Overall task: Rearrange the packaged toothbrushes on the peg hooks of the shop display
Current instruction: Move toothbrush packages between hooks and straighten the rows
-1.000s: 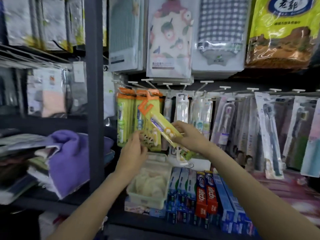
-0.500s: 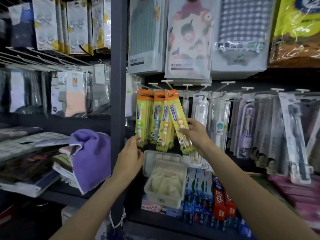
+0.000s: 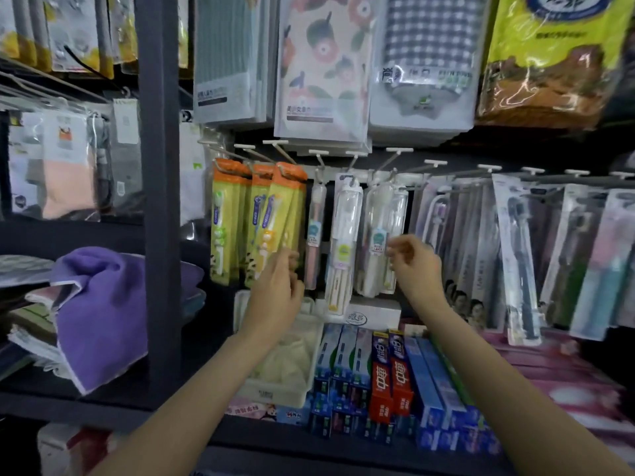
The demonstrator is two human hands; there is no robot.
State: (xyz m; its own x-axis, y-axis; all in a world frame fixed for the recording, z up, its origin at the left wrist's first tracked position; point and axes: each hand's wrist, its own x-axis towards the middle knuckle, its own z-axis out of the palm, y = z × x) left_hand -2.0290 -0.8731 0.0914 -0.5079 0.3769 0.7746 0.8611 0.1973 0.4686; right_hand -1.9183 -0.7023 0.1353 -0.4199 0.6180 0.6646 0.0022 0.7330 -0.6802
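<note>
My left hand (image 3: 275, 290) is raised with the fingers loosely curled, holding nothing; its fingertips sit at the lower edge of the yellow toothbrush packs with orange tops (image 3: 275, 214), which hang on the peg hooks (image 3: 271, 152) just above it, though blur hides whether they touch. My right hand (image 3: 415, 266) is likewise half-curled and empty, just below and in front of the clear-cased toothbrushes (image 3: 378, 235). Between my hands hangs another clear toothbrush pack (image 3: 343, 242). Below my wrists stand toothpaste boxes (image 3: 388, 376).
</note>
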